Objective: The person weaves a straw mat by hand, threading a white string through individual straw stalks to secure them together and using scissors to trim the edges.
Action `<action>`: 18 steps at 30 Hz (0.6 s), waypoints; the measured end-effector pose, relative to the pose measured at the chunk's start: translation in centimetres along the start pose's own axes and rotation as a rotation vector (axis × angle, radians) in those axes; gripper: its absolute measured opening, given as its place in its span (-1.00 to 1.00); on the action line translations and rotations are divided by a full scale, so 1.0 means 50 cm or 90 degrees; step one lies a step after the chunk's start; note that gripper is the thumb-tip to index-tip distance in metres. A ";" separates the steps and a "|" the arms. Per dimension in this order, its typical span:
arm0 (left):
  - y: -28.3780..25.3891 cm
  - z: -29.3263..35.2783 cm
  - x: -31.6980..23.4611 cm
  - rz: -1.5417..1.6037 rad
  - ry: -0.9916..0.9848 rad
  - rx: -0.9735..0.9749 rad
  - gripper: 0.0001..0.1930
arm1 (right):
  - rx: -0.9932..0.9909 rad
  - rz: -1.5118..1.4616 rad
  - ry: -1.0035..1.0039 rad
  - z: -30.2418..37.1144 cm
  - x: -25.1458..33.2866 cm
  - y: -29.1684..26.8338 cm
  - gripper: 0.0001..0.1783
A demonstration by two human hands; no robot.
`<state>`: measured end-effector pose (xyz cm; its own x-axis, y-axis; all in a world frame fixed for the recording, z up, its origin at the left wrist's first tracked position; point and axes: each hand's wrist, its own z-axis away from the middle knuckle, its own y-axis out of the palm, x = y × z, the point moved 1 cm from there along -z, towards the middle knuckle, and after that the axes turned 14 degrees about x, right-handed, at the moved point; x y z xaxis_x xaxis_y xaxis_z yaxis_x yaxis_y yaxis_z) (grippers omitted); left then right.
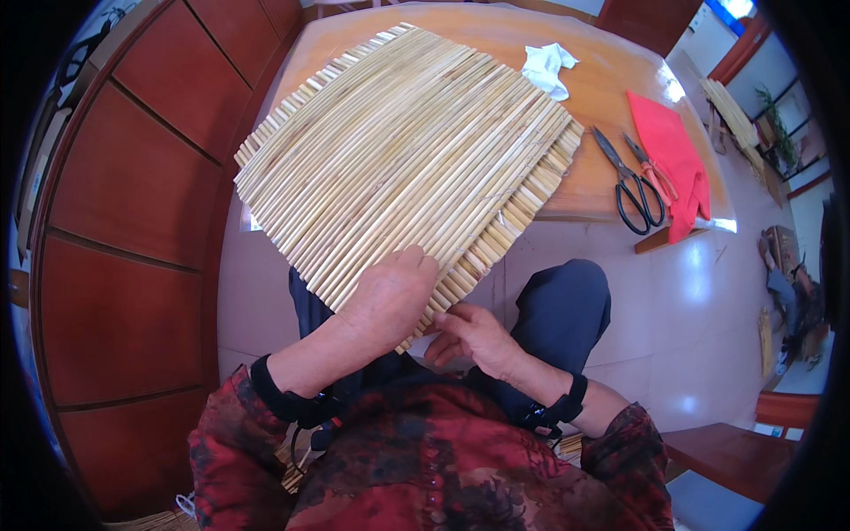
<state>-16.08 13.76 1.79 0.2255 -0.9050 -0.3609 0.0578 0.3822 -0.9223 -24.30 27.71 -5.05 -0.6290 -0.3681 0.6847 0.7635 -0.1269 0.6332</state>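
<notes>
A panel of straw-coloured reed stalks (390, 159), laid side by side in rows, tilts from the table down toward my lap. Cut stalk ends of a crosswise layer line its right and upper left edges. My left hand (391, 296) lies on the panel's near part with its fingers curled in against the stalks. At the lower right edge, close beside it, my right hand (478, 341) has thumb and fingers drawn together at the stalk ends. Whatever is pinched there is too small or hidden to make out.
A wooden table (602, 195) bears black-handled scissors (627, 181), pliers (651, 168), a red cloth (677, 159) and a crumpled white cloth (549, 69). Reddish-brown cabinets (128, 212) rise close on the left. My knees (567, 305) are under the panel's near end. Loose stalks lie on the floor.
</notes>
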 end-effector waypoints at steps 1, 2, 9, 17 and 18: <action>-0.001 -0.004 -0.003 -0.044 0.001 0.012 -0.90 | -0.029 -0.031 -0.040 0.003 0.003 -0.008 -0.59; -0.002 -0.008 -0.005 -0.050 0.004 0.018 -0.90 | -0.028 -0.037 -0.045 0.003 0.006 -0.014 -0.59; -0.010 -0.009 -0.014 -0.062 -0.027 0.067 -0.90 | -0.055 -0.065 -0.123 -0.011 0.010 -0.023 -0.63; 0.001 -0.007 -0.021 -0.132 -0.011 0.016 -0.92 | -0.028 -0.085 -0.095 -0.010 0.016 -0.026 -0.66; -0.002 -0.007 -0.019 -0.086 -0.040 0.044 -0.92 | -0.032 -0.085 -0.097 -0.009 0.019 -0.023 -0.66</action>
<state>-16.65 14.52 2.19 0.2719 -0.9360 -0.2234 0.1578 0.2724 -0.9492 -25.69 27.09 -5.30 -0.7371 -0.2021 0.6448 0.6757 -0.2127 0.7058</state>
